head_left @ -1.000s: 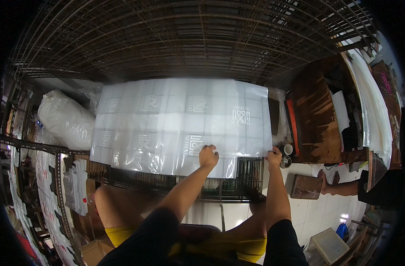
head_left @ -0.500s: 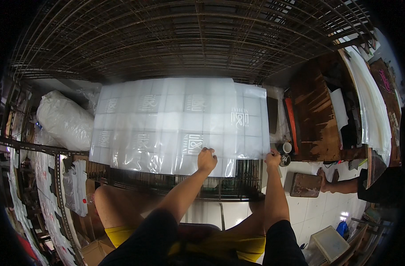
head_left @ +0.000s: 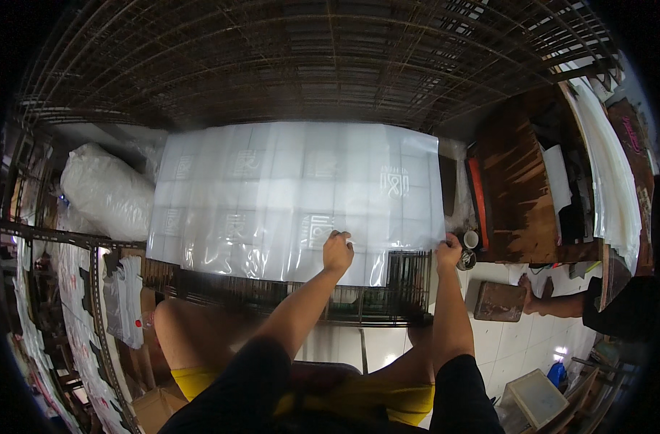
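Several translucent plastic sheets (head_left: pixel 272 217) with white printed marks lie overlapping, spread across a dark wire rack (head_left: pixel 409 289) in front of me. My right hand (head_left: pixel 449 252) is closed in a pinch on the near right corner of the rightmost sheet. Over the near part of the pile, right of centre, my left hand (head_left: pixel 338 251) has its fingers curled together at the plastic; its fingertips are partly hidden, and it appears to grip a sheet there.
Dark wire racks (head_left: pixel 323 72) rise along the far side. A plastic-wrapped bundle (head_left: pixel 106 194) is at the left. To the right stand a cup (head_left: pixel 471 239), a worn wooden cabinet (head_left: pixel 518 188) and a brown block (head_left: pixel 499 301) beside another person's foot (head_left: pixel 526 295).
Both hands have shifted slightly away from me, the right one also a little rightward. The rightmost sheet has moved slightly farther back with them.
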A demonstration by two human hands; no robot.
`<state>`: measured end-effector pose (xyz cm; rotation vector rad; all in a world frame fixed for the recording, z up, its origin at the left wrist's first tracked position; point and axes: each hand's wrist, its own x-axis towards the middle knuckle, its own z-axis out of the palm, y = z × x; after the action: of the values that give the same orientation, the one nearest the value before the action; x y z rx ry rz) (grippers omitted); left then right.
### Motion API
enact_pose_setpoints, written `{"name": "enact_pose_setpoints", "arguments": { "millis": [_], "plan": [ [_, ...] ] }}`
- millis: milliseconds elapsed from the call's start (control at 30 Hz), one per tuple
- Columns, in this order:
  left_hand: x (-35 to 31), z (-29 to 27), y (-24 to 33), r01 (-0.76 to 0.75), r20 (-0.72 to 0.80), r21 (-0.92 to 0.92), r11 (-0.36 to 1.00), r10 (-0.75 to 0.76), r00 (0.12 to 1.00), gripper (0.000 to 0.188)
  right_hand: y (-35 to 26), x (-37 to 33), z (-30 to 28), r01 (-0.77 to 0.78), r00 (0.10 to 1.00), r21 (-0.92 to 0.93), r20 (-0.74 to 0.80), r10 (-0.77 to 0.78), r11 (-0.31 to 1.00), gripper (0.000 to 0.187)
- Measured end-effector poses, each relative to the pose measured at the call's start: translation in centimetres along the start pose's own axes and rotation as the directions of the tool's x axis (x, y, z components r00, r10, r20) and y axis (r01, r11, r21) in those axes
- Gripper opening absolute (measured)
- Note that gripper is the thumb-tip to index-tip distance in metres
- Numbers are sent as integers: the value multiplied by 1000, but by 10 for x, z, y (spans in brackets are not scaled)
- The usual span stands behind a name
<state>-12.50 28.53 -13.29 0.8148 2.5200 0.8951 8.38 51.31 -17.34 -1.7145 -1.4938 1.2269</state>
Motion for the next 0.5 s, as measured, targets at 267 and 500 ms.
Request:
{"name": "enact_pose_setpoints", "arguments": {
  "millis": [267, 500],
  "plan": [
    [-4, -20, -17, -23, -129, -82, 996, 12, 992, 14, -4, -2, -3, -20, 999, -3, 42, 20, 1000, 28],
    [-6, -57, -44, -69, -287, -66, 995, 47, 957, 11, -14, -13, 0, -69, 997, -28, 36, 70, 997, 27]
  ]
}}
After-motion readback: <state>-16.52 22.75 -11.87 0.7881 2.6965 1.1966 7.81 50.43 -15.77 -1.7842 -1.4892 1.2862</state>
